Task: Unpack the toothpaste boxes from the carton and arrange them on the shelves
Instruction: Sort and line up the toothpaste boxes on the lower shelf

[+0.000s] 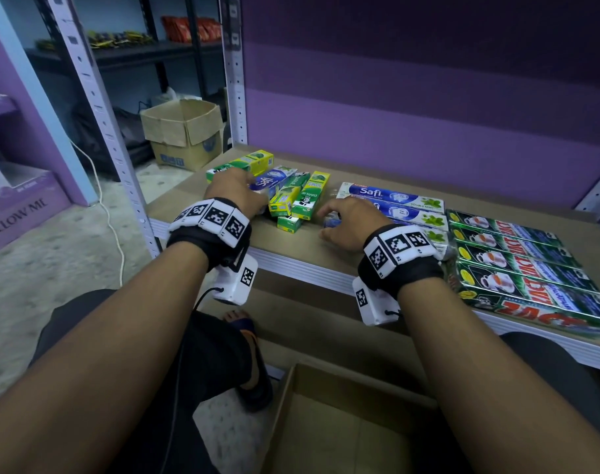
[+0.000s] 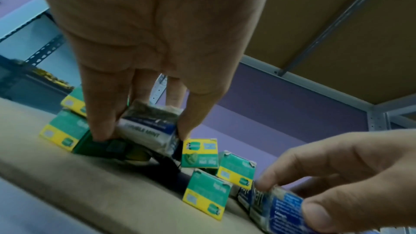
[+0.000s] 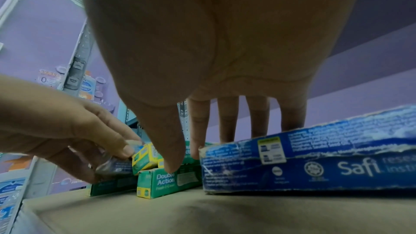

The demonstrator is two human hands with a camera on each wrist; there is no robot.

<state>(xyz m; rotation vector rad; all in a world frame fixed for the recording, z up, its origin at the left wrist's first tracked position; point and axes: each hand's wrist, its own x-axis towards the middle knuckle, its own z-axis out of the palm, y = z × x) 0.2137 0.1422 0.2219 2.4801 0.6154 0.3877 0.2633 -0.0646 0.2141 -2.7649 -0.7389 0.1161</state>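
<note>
Head view, shelf board point(image 1: 343, 254) across the middle of the frame. Item one: four dark green boxes point(image 1: 527, 265), lower right, laid flat edge to edge in a row, apparently already sorted by brand. Item two: blue-and-white Safi boxes point(image 1: 394, 196), centre right, side by side in the same flat manner. Item three: loose heap of small green-and-yellow boxes point(image 1: 300, 200), centre, lying crosswise over one another and so, by the look of it, not yet arranged.

Left hand point(image 1: 235, 193): fingers curled narrow, thumb and fingertip pinching the end of a blue-and-white box point(image 2: 148, 127) that lies on the heap, likely to draw it out toward its own brand.

Right hand point(image 1: 350, 224): fingers spread and fairly straight, tips resting on the near Safi box point(image 3: 315, 156), seemingly squaring it against the row; the left wrist view also shows the thumb against that box's end.

Carton point(image 1: 343, 422), bottom centre, open; no boxes are seen in the visible part.
</note>
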